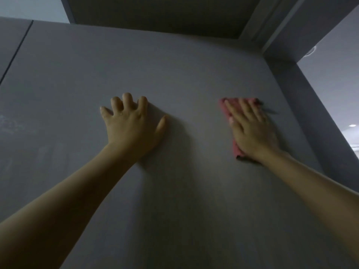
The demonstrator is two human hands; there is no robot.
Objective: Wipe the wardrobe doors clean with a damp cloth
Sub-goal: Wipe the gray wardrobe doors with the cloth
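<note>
Both arms are stretched upward to the grey door (pixel 184 74). The left hand (pixel 132 125) is laid on the door with fingers spread and a little bent, and nothing is held in it. The right hand (pixel 252 131) is pressed flat, with straight fingers, on the cloth (pixel 226 105). The cloth is pink and folded long, and it is kept against the door near its right edge.

Right hand (pixel 252 131) presses pink cloth (pixel 226 105) flat on grey wardrobe door (pixel 184 65); left hand (pixel 132 125) braces beside.
</note>
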